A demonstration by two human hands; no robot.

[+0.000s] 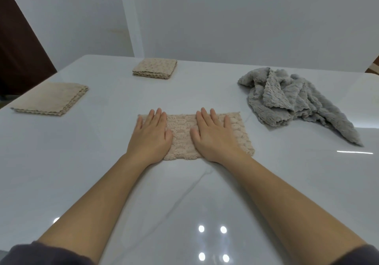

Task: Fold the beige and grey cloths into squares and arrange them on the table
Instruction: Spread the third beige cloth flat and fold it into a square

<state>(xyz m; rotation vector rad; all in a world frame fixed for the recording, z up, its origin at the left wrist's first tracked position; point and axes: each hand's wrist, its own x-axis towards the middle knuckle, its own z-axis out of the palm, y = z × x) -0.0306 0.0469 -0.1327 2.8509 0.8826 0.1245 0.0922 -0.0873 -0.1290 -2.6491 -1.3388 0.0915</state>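
Observation:
A beige textured cloth [181, 137] lies folded into a rectangle at the middle of the white table [82, 162]. My left hand [150, 136] presses flat on its left part, fingers straight. My right hand [214, 136] presses flat on its right part, fingers straight too. One folded beige square [50, 98] sits at the left of the table. Another folded beige square [155, 68] sits at the back, near the far edge. A heap of crumpled grey cloths [293, 100] lies at the right, apart from both hands.
The table's far edge meets a white wall [225, 18]. A dark brown panel [18, 45] stands beyond the left corner. Ceiling lights glare on the glossy surface near me.

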